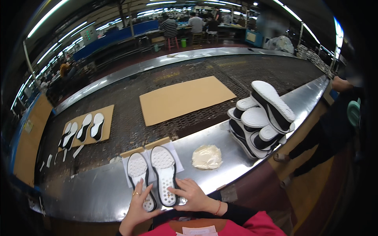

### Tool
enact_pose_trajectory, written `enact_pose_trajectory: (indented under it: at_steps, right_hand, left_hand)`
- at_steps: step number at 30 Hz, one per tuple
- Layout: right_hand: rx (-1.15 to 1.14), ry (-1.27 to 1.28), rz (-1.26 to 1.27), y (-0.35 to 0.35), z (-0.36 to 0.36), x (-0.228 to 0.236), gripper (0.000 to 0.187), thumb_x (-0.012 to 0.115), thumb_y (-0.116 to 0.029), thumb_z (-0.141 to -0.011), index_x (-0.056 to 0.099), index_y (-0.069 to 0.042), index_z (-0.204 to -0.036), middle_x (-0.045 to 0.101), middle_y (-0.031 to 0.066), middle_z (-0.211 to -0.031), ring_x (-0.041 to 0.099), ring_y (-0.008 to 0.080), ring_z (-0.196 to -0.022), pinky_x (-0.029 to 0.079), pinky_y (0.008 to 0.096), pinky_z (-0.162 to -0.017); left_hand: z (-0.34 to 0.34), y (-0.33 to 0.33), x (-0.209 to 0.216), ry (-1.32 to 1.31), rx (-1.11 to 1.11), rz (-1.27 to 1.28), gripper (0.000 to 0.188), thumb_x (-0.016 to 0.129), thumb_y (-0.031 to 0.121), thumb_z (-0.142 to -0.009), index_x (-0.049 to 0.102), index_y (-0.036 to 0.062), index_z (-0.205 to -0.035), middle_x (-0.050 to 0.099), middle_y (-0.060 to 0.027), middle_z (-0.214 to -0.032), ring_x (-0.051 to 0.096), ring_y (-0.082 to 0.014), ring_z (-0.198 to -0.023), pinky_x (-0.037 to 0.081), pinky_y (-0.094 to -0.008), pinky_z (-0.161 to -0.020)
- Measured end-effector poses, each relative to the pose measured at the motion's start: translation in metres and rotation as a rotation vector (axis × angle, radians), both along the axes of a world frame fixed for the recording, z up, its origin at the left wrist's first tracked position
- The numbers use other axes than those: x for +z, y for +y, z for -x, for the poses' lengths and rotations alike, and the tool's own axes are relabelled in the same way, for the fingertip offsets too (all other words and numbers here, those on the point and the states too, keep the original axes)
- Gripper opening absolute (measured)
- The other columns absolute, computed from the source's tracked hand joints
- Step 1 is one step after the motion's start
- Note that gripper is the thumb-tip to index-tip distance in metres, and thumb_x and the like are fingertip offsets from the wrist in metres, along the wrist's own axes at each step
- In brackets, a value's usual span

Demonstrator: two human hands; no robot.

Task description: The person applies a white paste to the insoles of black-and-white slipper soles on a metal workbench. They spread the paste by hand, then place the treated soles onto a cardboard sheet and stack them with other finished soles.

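Two shoe soles with white tops and black sides lie side by side, heels towards me, on the metal edge of the conveyor. My left hand [138, 203] grips the heel of the left shoe sole [138, 167], with fingers and thumb around it. At the right shoe sole [163, 159], my right hand [193, 196] has its thumb over the holed heel and its other fingers along the right side. White paper [177, 156] shows under both soles. A flat, cream-coloured round patch [206, 157] lies to their right.
A pile of shoe soles [260, 118] stands on the metal edge at right. The dark mesh belt [130, 96] carries a bare cardboard sheet [187, 98] and a cardboard [106, 122] with several soles. A person [334, 114] stands at right; others sit far back.
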State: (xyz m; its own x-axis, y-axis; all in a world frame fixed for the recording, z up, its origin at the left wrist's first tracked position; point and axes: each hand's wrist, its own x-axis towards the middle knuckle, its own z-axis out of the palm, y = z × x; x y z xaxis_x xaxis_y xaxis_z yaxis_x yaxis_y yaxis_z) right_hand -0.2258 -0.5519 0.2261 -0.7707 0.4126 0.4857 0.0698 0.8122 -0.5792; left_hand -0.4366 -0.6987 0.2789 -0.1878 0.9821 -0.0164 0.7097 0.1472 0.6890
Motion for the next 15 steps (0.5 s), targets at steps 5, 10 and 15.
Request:
enact_pose_trajectory:
  at_steps: [5,10,15]
  right_hand:
    - [0.043,0.067,0.205,0.012,-0.011,-0.009,0.094,0.083,-0.037,-0.072,0.037,-0.003,-0.147,0.047,0.0227,-0.141,0.049,0.0371,-0.126,0.037,0.0439,-0.104]
    - [-0.225,0.200,0.226,0.022,-0.034,-0.015,0.066,0.073,-0.036,-0.087,0.048,-0.002,-0.138,0.058,0.0177,-0.129,0.057,0.0315,-0.117,0.044,0.0397,-0.099]
    - [-0.421,0.401,0.424,0.029,-0.019,-0.034,0.043,0.069,-0.028,-0.092,0.056,0.000,-0.122,0.064,0.0153,-0.108,0.066,0.0266,-0.096,0.053,0.0352,-0.085]
  left_hand:
    - [0.041,0.066,0.039,0.169,0.039,-0.127,0.083,0.088,0.043,-0.064,0.058,0.0024,-0.131,0.056,-0.0251,-0.135,0.049,-0.0377,-0.130,0.027,-0.0522,-0.113]
    - [0.122,0.232,0.006,0.063,-0.034,-0.197,0.064,0.078,0.028,-0.080,0.054,-0.0016,-0.131,0.062,-0.0224,-0.126,0.061,-0.0355,-0.116,0.047,-0.0393,-0.098]
    - [0.242,0.409,-0.106,0.263,0.232,0.049,0.083,0.073,0.037,-0.085,0.035,-0.0045,-0.145,0.049,-0.0295,-0.140,0.041,-0.0381,-0.138,0.034,-0.0394,-0.113]
